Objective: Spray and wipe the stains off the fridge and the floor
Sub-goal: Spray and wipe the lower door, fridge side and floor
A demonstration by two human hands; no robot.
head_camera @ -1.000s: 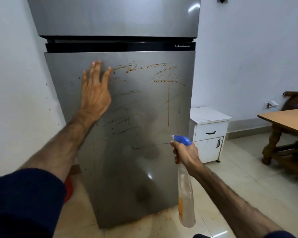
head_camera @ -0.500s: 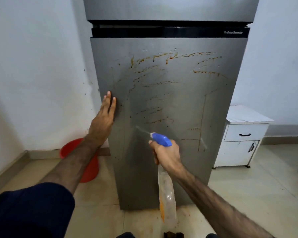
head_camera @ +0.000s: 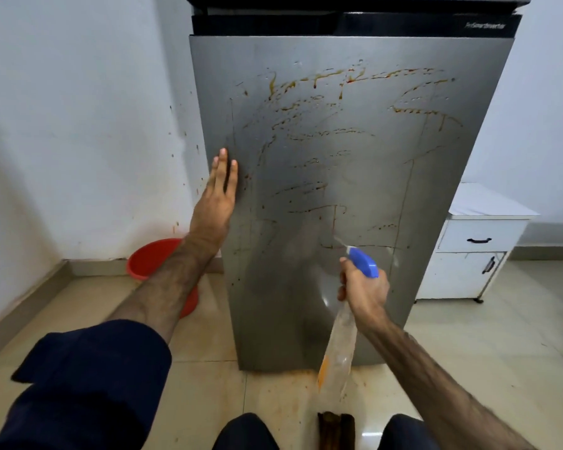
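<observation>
Head view looked down past two dark knees to a brown object (head_camera: 335, 428) on the tiled floor (head_camera: 488, 362), too blurred to identify. Orange-brown stains (head_camera: 283, 384) spread over the tiles at the foot of the fridge (head_camera: 371, 164). The right hand (head_camera: 364, 290) had its fingers curled round the neck of a clear spray bottle (head_camera: 338, 352), blue nozzle aimed at the door. The left hand (head_camera: 213, 206) pressed flat, fingers straight, on the door's left edge. Brown streaks (head_camera: 338, 92) crossed the steel door. A red basin (head_camera: 153, 258) sat left of the fridge, a white cabinet (head_camera: 475, 241) to its right.
</observation>
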